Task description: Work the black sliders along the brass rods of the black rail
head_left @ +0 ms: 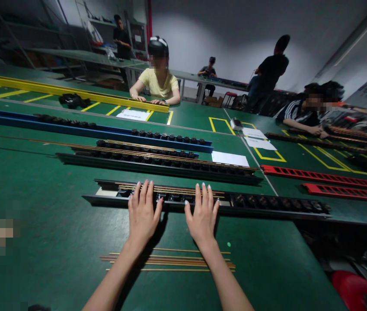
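My left hand (142,209) lies with its fingers spread over the left part of a black channel (105,200), fingertips on thin brass rods (177,190) that run along it. To its right, my right hand (202,211) rests on the same channel, fingers apart, its tips at the rods too. Under the rods sit black parts, and a row of similar black parts (267,202) fills the channel's right end. Several loose brass rods (170,261) lie on the green table beneath my forearms.
Behind are another black channel with rods (157,165), a blue channel (105,129), a yellow channel (82,95) and red racks (319,176). White papers (230,159) lie between them. Several people work beyond. A red stool (358,291) stands at the lower right.
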